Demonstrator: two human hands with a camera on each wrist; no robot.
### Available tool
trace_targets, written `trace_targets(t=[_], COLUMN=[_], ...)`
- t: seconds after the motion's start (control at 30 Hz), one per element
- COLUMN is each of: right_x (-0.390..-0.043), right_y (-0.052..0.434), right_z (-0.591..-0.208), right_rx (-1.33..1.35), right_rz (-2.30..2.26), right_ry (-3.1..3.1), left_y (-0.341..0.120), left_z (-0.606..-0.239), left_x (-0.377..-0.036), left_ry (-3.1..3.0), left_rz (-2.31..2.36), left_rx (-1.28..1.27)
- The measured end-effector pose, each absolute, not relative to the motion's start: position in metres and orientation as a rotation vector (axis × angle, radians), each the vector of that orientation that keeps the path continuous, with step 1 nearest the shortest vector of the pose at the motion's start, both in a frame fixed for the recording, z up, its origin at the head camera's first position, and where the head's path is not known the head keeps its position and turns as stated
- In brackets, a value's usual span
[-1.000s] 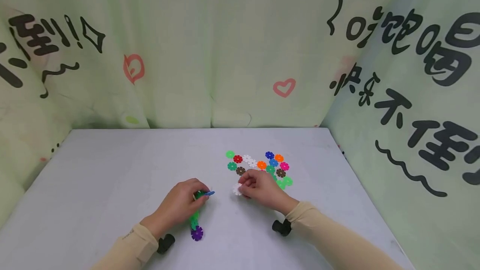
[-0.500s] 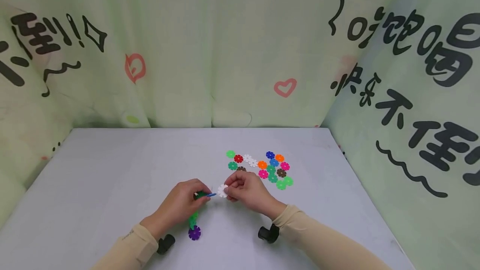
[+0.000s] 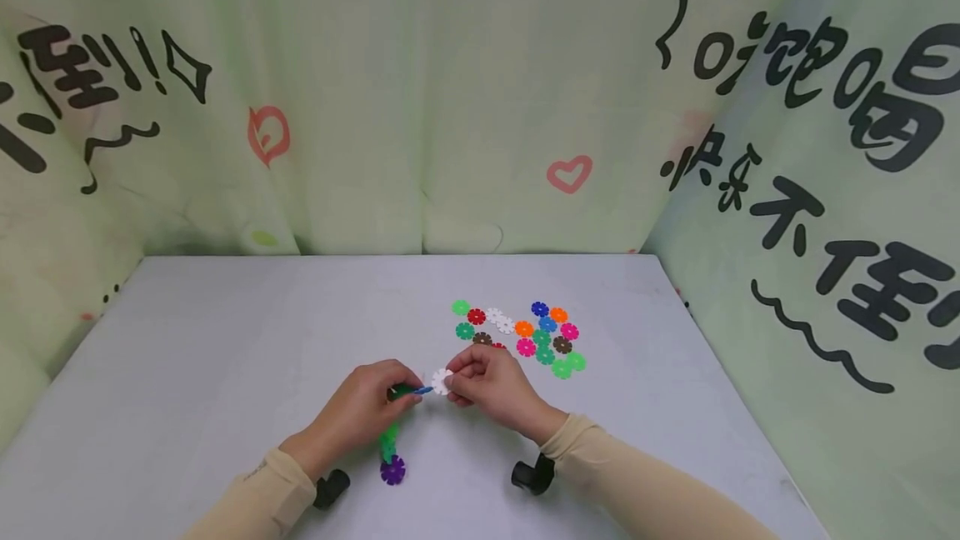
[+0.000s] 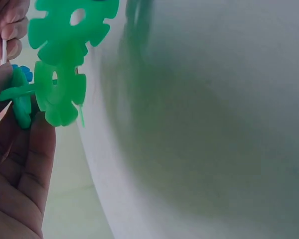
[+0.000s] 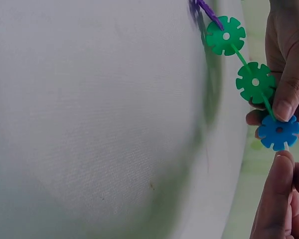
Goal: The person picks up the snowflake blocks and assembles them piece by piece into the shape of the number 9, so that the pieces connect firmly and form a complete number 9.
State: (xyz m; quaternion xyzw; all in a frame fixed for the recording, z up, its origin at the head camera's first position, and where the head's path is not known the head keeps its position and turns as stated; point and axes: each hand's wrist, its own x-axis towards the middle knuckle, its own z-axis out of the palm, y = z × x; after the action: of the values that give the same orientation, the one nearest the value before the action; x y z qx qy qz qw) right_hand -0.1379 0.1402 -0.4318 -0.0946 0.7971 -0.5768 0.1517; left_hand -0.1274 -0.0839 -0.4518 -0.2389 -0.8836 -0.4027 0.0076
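Observation:
My left hand (image 3: 371, 398) pinches the upper end of a chain of interlocked notched plastic discs. Green discs (image 5: 255, 82) make up most of it, a blue disc (image 5: 279, 131) is at the pinched end and a purple disc (image 3: 392, 470) hangs at the bottom. My right hand (image 3: 487, 382) pinches a white notched disc (image 3: 441, 382) between thumb and fingers. In the right wrist view the white disc stands edge-on at the blue disc's notch, touching it. Whether it is slotted in, I cannot tell.
Loose notched discs in several colours, among them an orange disc (image 3: 524, 329) and a pink disc (image 3: 527, 347), lie beyond my right hand on the white table (image 3: 262, 315). A patterned curtain (image 3: 360, 107) stands behind the table.
My right hand has moved left with the white disc, from beside the loose discs to the blue disc. My left hand has stayed nearly still; the chain's lower end swings slightly.

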Motion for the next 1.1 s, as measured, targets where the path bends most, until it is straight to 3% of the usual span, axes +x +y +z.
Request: trace_targets(t=[0.53,1.1], right_x=[-0.1329,-0.1292], right_y=[0.137,0.1356], right_z=[-0.4295,-0.4364], right_rx=[-0.213,-0.16], right_rz=[-1.746,-1.866], right_ry=[2.192,2.057], left_y=[-0.0836,-0.0806], left_z=[-0.4536,-0.4553], left_x=[-0.1297,-0.1274], left_ry=[-2.643,-2.629], left_rz=[-1.149,-1.173], left_rx=[-0.906,-0.821])
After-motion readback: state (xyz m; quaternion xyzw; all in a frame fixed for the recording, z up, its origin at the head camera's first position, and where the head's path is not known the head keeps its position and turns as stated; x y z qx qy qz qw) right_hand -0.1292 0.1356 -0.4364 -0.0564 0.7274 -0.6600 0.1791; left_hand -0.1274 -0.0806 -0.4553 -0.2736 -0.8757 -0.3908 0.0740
